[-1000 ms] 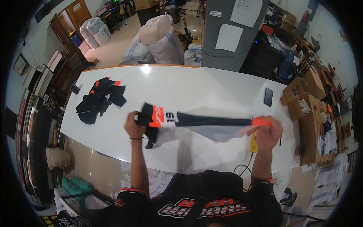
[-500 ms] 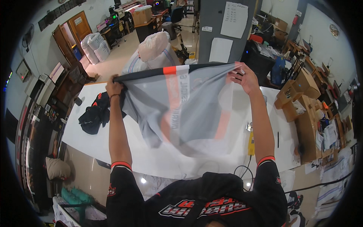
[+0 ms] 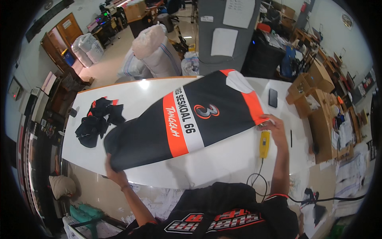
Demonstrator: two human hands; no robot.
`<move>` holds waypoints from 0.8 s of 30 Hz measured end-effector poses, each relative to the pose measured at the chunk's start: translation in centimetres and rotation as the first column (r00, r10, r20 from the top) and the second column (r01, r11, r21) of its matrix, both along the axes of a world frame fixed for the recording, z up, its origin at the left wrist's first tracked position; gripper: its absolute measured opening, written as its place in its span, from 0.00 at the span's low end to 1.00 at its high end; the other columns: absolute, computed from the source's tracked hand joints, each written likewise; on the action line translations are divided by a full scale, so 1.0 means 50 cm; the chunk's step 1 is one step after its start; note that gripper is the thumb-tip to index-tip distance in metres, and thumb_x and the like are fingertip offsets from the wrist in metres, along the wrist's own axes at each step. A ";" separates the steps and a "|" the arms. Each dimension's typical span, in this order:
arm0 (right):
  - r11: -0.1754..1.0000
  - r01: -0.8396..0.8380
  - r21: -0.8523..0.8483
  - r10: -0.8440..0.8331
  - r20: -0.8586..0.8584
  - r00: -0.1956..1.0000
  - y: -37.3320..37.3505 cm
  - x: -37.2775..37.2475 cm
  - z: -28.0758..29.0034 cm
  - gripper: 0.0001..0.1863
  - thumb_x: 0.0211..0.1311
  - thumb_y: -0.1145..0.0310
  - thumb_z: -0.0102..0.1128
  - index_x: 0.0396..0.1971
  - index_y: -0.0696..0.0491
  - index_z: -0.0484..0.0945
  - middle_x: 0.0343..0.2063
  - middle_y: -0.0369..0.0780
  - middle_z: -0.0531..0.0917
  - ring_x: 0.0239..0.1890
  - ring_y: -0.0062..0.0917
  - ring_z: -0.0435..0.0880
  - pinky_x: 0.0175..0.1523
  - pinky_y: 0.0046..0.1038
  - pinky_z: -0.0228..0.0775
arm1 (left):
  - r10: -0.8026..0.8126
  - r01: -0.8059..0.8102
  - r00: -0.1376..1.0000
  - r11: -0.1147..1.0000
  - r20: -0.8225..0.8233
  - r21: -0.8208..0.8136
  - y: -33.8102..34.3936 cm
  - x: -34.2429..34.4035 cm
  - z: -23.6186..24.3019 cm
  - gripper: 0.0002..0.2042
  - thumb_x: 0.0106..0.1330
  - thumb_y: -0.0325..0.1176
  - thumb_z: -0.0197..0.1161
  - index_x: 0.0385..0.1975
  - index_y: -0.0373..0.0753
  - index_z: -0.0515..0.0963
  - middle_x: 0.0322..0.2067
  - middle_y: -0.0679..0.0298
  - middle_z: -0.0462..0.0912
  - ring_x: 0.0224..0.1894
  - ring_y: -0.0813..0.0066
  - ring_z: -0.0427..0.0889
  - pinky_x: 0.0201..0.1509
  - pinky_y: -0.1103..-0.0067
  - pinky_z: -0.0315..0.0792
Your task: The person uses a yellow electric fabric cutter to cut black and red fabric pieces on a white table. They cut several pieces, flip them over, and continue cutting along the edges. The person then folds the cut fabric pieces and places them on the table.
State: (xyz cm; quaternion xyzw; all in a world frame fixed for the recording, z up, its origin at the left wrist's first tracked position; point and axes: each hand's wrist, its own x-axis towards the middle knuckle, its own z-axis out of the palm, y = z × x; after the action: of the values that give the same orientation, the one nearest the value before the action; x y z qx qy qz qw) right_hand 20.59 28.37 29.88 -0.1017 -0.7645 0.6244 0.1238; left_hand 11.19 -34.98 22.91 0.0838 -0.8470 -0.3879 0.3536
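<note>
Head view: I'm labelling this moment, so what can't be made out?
All in the head view:
Underside of the dark fabric panel: hidden by its printed face.
Part of the left hand: covered by the panel.
Upper paper sheet: top cut off by the picture's edge, writing too small.

I face a white tabletop (image 3: 131, 95) with an orange-brown far edge, near which a bright light reflection (image 3: 144, 84) shows. Beyond it I see bulging pale sacks (image 3: 159, 55) on a glossy beige floor (image 3: 107, 65), and to their right a tall grey column (image 3: 205, 38) bearing white paper sheets (image 3: 224, 42). Farther off to my left, a brown wooden door (image 3: 71, 28) stands near a dark desk (image 3: 105, 36) with small green lights. On my right, open cardboard boxes (image 3: 322, 75) sit by the tabletop's end; behind them rises a white wall (image 3: 332, 38).
</note>
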 end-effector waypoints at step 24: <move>0.894 0.446 0.052 -0.419 0.454 0.786 0.212 0.100 -0.522 0.34 0.63 0.50 0.69 0.53 0.65 0.72 0.31 0.40 0.82 0.29 0.26 0.83 0.36 0.28 0.77 | -0.433 0.673 0.715 0.640 0.550 -0.371 0.383 -0.012 -0.363 0.37 0.66 0.56 0.63 0.70 0.40 0.67 0.72 0.41 0.58 0.74 0.39 0.55 0.75 0.50 0.52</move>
State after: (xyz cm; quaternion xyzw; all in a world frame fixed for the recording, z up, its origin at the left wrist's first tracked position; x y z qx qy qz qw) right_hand 25.59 38.96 3.79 -0.4203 -0.7096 0.5601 0.0785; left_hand 10.58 -15.84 4.77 -0.2113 -0.9575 -0.1931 0.0354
